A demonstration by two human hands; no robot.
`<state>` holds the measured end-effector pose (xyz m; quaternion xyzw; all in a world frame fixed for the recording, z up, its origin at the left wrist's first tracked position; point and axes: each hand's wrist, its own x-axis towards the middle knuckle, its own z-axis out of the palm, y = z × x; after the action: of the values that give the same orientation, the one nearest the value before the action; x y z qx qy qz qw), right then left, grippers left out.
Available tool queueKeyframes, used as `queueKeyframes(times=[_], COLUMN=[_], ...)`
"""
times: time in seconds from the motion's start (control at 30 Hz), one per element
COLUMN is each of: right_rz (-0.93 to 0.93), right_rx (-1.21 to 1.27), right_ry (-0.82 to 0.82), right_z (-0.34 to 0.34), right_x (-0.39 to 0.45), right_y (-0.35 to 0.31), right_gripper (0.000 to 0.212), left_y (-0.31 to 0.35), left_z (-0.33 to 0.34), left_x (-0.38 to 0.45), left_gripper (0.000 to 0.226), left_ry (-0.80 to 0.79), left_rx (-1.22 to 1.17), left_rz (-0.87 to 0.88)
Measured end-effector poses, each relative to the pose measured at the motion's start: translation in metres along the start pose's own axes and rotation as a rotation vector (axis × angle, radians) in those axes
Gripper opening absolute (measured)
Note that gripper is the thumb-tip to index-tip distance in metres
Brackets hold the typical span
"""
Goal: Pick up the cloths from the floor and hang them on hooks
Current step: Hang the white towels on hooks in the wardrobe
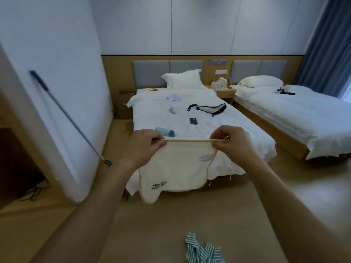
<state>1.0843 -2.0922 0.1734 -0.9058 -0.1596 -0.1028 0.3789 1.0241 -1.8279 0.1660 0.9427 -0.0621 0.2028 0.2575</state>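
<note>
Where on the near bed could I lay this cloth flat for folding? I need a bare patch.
The cream cloth is pinched by left hand and right hand. Free: right of the black phone, below the black-and-white bag. Crowded: near the blue bottle and the mid-bed items.

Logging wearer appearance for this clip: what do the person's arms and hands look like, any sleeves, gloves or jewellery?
Both forearms are bare up to the frame edge, no sleeves in view. The left hand and right hand wear no gloves, and no watch, wristband or ring shows. No cables or markings are visible on either arm.
</note>
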Motion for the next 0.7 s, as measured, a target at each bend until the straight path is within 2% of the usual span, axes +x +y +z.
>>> queueKeyframes(times=[0.2, 0.4, 0.53, 0.7], right_rz=[-0.018, -0.006, -0.015, -0.115], right_rx=[0.362, 0.797, 0.898, 0.932], right_ry=[-0.029, -0.073, -0.112, -0.188], right_z=[0.079, 0.145, 0.194, 0.253], right_x=[0.005, 0.0, -0.001, -0.005], right_y=[-0.082, -0.169, -0.242, -0.325], right_gripper=[0.024, 0.027, 0.02, 0.012], left_y=[-0.064, -0.13, -0.177, -0.222], left_z=[-0.071, -0.122, -0.162, -0.208], left_x=[-0.061, -0.113, -0.146, -0.177], left_gripper=[0.011, 0.013, 0.016, 0.011], left_ry=[0.155, 0.158, 0.151, 0.213], left_rx=[-0.021, -0.035, -0.019, -0.057], left_rz=[-0.171, -0.274, -0.324, -0.366])
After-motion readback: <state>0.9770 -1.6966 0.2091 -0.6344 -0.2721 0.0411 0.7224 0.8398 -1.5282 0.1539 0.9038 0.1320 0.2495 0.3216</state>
